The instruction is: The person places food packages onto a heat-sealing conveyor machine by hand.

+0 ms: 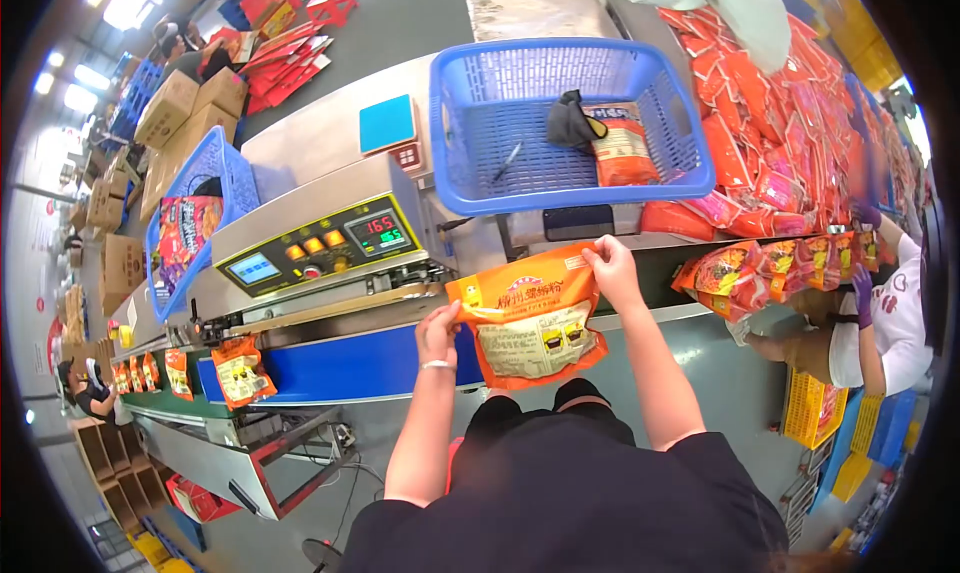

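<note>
An orange food pouch (530, 318) is stretched between my two hands in front of the sealing machine. My left hand (438, 335) pinches its upper left corner, and my right hand (612, 273) pinches the upper right corner. The machine's panel (322, 250) shows red and green digits, with a belt along its lower edge. On the blue conveyor (340, 366), left of my hands, hangs another orange pouch (242, 373). More pouches (740, 276) stand in a row to the right.
A blue basket (455, 178) behind the pouch holds a packet and a dark item. Red packets (740, 153) are heaped at the right. A co-worker with purple gloves (862, 298) stands at far right. Another blue basket (230, 173) is left.
</note>
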